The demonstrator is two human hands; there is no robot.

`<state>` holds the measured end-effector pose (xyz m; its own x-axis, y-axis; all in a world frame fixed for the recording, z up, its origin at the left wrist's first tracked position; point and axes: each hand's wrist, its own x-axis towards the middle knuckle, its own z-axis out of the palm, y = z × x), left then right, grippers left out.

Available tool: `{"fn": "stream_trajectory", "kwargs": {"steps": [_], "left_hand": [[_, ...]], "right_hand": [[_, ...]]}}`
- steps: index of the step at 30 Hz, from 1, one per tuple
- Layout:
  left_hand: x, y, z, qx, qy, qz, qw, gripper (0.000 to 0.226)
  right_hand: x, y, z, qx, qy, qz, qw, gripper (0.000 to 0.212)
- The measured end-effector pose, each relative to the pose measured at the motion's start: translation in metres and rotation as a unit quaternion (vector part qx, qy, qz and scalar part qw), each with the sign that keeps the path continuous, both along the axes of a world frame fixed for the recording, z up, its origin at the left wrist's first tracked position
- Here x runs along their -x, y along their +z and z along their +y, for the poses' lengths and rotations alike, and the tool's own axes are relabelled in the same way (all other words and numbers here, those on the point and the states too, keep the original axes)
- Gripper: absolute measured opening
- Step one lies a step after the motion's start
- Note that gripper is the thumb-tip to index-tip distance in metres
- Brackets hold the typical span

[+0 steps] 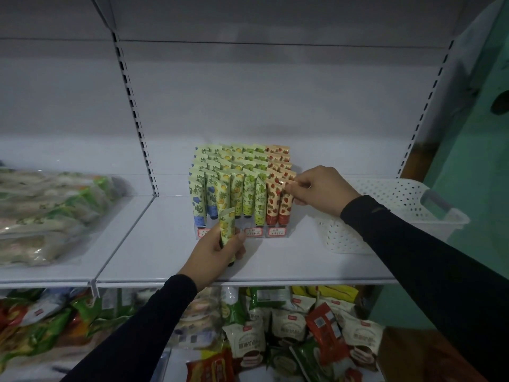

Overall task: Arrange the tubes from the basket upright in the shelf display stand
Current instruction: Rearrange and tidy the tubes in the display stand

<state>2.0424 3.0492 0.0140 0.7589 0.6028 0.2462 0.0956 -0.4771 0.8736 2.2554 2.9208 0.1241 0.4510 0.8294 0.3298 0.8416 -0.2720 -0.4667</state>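
My left hand (217,250), low in the middle of the frame, has its grip curled round a pineapple-print tube (227,233): thumb on the right edge, fingers wrapped behind it, the crimped end pointing up and the dark cap poking out below my palm. The tube is tilted a little and sits just in front of the clear display stand (278,232), overlapping its front left labels. My right hand (321,190), right of centre, pinches the crimped top of a strawberry-print tube (285,203) between thumb and forefinger, the other fingers loosely curled below; that tube stands upright in the stand's rightmost front slot, cap down. The stand rests on the white shelf (165,257) at centre frame and is packed with upright tubes in rows: blue-flower prints on the left, pineapple and green prints in the middle, strawberry prints on the right, with red-edged price labels (276,231) along the front. The white perforated basket (385,216) sits on the same shelf at the right of the frame, partly behind my right sleeve; I cannot tell what it holds. Bagged snacks (46,210) lie on the shelf at the left, and more snack packets (303,326) fill the shelf below.
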Motion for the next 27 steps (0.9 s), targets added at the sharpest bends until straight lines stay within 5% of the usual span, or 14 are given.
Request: {"fn": "stream_trajectory", "kwargs": {"steps": [13,27], "left_hand": [[0.001,0.001,0.000,-0.003,0.002,-0.005,1.000,0.032],[0.001,-0.002,0.003,-0.004,-0.007,-0.011,1.000,0.031]], "right_hand": [[0.004,-0.002,-0.003,-0.025,-0.023,-0.045,0.998,0.045],[0.010,0.006,0.015,0.060,-0.032,-0.140,0.988,0.052]]}}
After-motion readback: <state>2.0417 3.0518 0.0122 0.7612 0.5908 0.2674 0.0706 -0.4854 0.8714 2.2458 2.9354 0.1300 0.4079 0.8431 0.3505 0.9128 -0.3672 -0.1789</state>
